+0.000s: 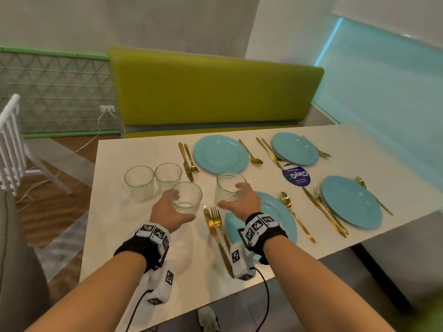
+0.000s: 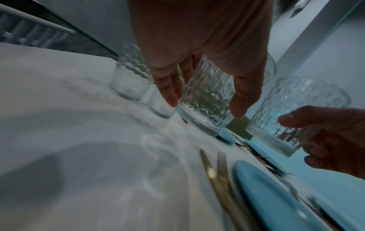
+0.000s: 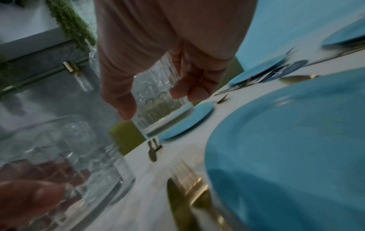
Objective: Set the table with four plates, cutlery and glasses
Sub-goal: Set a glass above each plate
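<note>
My left hand [image 1: 173,210] grips a clear patterned glass [image 1: 185,197] just above the white table [image 1: 134,238]; the left wrist view shows fingers and thumb around that glass [image 2: 205,100]. My right hand [image 1: 239,200] holds a second glass [image 1: 230,188] lifted over the near left plate [image 1: 275,212], and the right wrist view shows this glass [image 3: 158,101] pinched between thumb and fingers. Two more glasses [image 1: 140,182] [image 1: 167,174] stand side by side at the table's left. Several blue plates lie with gold cutlery beside them, among them a knife and fork [image 1: 217,233] near my right wrist.
A purple round sticker [image 1: 295,176] lies between the plates. A green bench [image 1: 211,92] runs behind the table, and a white chair [image 1: 14,144] stands at the far left. The right end of the table meets a pale blue wall.
</note>
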Tool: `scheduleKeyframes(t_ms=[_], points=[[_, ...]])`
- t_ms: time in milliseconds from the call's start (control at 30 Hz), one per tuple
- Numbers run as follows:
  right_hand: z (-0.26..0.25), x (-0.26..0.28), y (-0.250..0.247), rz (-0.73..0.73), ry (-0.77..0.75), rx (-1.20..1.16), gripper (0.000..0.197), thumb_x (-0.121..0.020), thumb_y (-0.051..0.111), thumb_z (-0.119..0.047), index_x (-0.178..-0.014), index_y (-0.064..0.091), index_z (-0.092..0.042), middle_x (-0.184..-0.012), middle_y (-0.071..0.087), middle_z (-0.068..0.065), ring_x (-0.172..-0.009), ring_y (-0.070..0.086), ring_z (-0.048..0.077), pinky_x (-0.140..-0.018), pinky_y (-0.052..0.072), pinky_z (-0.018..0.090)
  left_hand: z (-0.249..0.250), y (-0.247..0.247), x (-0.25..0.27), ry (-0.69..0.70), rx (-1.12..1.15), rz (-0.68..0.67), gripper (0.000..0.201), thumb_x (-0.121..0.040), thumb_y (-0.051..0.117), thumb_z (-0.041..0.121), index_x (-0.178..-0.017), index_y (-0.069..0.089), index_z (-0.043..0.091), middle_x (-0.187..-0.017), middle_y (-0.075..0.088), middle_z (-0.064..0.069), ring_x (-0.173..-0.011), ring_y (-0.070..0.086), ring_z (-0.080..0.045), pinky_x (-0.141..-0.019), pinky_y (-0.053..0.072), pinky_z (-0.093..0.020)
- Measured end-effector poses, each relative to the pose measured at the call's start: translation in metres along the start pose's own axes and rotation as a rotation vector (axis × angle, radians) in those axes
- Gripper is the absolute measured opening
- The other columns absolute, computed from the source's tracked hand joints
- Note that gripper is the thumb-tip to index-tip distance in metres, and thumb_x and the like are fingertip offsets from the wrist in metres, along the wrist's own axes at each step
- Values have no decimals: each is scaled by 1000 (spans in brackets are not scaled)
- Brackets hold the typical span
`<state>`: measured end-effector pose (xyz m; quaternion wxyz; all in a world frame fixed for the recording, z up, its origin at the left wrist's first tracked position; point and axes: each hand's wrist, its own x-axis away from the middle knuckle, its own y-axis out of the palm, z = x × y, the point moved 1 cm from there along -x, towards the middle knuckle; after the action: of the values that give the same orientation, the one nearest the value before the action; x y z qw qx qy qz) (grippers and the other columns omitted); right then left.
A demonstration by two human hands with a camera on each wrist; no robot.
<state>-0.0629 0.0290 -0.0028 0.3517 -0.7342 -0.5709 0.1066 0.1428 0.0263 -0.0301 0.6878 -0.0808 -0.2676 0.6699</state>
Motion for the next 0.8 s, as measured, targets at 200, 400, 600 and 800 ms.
scheduleKeyframes(t_ms=[200, 400, 600, 800], points=[[26, -27, -71, 165, 108, -34, 74, -66, 83, -29, -130, 47, -16, -131, 55, 11, -122, 51, 27, -97, 43, 30, 57, 37, -14, 101, -18, -58, 84, -61, 85, 19, -133, 44, 12, -131, 57, -8, -121, 53, -26, -98, 40, -28], [65, -80, -136, 257, 187, -60, 80, -64, 83, -30, -133, 47, -17, -129, 58, 7, -121, 53, 25, -99, 42, 30, 110, 94, -51, 139, -31, -114, 81, -61, 85, 18, -131, 44, 14, -128, 57, -5, -118, 55, -25, -90, 38, -23], [111, -152, -204, 318, 271, -18, 74, -65, 82, -33, -128, 51, -11, -127, 58, 10, -120, 52, 29, -96, 44, 30, 164, 171, -93, 145, -65, -154, 79, -61, 85, 22, -129, 46, 15, -125, 58, -5, -116, 55, -26, -90, 39, -24], [155, -224, -259, 364, 386, -32, 88, -66, 82, -41, -137, 42, -7, -140, 48, 13, -131, 43, 31, -105, 38, 35, 205, 236, -124, 144, -83, -229, 86, -63, 84, 23, -137, 40, 16, -134, 54, -4, -124, 50, -25, -97, 38, -26]])
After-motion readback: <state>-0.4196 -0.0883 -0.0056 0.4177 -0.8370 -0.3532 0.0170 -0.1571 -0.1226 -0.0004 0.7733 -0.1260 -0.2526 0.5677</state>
